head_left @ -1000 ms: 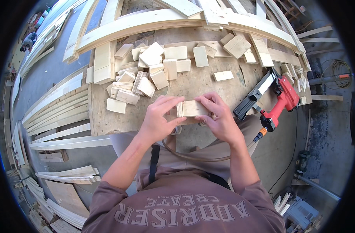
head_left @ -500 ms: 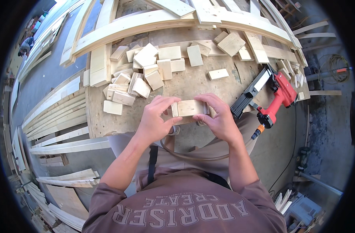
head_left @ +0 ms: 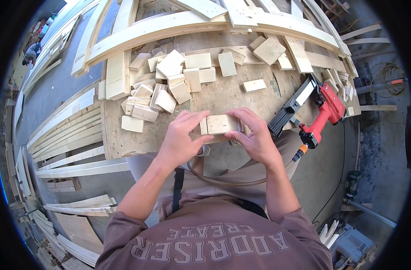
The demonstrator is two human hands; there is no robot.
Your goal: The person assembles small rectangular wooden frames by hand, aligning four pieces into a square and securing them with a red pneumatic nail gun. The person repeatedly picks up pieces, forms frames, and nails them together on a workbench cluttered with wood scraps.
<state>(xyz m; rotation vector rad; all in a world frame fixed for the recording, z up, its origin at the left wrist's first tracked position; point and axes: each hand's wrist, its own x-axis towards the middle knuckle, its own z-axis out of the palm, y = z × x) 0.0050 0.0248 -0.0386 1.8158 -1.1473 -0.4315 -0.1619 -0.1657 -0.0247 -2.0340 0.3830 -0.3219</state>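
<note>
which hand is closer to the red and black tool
Right. The right hand is a little to the left of the red and black tool, at the right end of the held wooden piece; the left hand is farther away, at the piece's left end.

Grey floor (head_left: 322, 173) around a wooden workbench (head_left: 120, 143), bright light at upper left, dimness at right.

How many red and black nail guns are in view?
1: the red and black nail gun lies at the right edge of the tan wooden workbench, right of the person's bare right hand. Others may be hidden.
</note>
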